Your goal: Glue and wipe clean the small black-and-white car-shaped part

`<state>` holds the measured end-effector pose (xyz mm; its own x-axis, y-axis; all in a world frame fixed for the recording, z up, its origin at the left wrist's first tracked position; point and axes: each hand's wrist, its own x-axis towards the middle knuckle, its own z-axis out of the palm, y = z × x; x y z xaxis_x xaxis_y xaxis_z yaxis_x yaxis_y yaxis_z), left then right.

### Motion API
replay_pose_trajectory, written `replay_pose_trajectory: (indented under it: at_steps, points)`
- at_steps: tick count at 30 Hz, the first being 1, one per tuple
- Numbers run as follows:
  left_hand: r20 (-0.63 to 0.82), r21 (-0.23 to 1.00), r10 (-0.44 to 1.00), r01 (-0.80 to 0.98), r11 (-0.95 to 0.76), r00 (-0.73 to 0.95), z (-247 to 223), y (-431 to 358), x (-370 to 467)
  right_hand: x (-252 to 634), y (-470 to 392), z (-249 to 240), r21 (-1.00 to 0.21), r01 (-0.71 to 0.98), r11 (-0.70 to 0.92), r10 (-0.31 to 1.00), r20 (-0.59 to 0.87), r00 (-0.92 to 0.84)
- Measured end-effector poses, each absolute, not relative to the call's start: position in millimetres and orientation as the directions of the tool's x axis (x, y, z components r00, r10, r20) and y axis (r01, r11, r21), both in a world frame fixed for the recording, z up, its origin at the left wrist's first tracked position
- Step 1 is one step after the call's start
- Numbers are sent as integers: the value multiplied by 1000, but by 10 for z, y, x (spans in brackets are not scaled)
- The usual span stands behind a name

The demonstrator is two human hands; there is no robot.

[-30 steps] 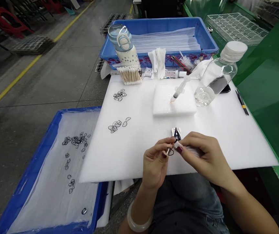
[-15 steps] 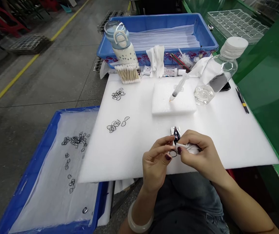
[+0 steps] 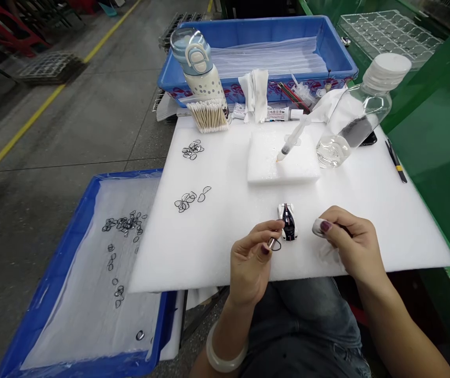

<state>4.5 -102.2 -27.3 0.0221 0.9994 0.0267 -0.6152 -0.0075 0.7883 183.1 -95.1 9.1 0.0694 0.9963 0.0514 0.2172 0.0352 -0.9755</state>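
Near the front edge of the white foam board point(image 3: 225, 236), my left hand point(image 3: 253, 262) pinches a small dark ring point(image 3: 275, 244) between thumb and fingers. To its right, my right hand point(image 3: 354, 241) is closed on a white cloth point(image 3: 318, 227), part of which hangs below the fingers. Between the hands a small black and white toy car point(image 3: 289, 222) lies on the board, just beyond my left fingertips. Two groups of thin dark rings point(image 3: 192, 149) lie at the board's left side. A syringe point(image 3: 291, 140) leans on a foam block point(image 3: 280, 170).
A clear bottle point(image 3: 361, 113), tweezers point(image 3: 397, 163), cotton swabs point(image 3: 209, 116) and a tumbler point(image 3: 201, 68) stand or lie around the board. Behind is a blue bin point(image 3: 256, 26) with white sheets. A lower blue tray point(image 3: 63, 241) at left holds many rings.
My right hand has moved right with the cloth, away from the ring and my left hand. The toy car, partly covered before, is now mostly uncovered. The view has shifted slightly.
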Motion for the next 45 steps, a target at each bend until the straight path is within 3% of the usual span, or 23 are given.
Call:
replay_pose_trajectory:
  at_steps: [4,6,9,12,14,17,22,27,34,45]
  points:
    - [11,789,999,-614,12,34,-206,-1015,18,1891,-940,27,-971,235,36,995,57,83]
    - [33,863,999,-504,-25,6,-180,-1014,-5,1893,-934,0,-954,297,34,995,60,80]
    - [195,980,977,-29,-198,-92,-177,-1011,-20,1851,-934,-41,-901,424,95,989,133,61]
    - [464,789,885,470,-395,-36,-202,-996,16,1779,-940,-80,-809,554,195,969,246,17]
    - [553,653,832,597,-465,43,-218,-980,58,1737,-943,-103,-756,612,234,957,291,-7]
    - [579,576,808,647,-500,109,-234,-955,108,1700,-947,-135,-684,681,261,944,327,-33]
    - [570,546,810,673,-499,138,-247,-935,124,1690,-951,-164,-622,735,271,939,338,-60]
    - [510,592,853,674,-442,111,-232,-946,114,1691,-941,-151,-625,739,252,949,309,-62]
    - [334,753,942,592,-287,32,-196,-936,60,1691,-934,-150,-633,732,252,950,306,-63]
    - [330,768,943,570,-293,40,-217,-928,66,1681,-894,-114,-677,706,205,968,245,-46]
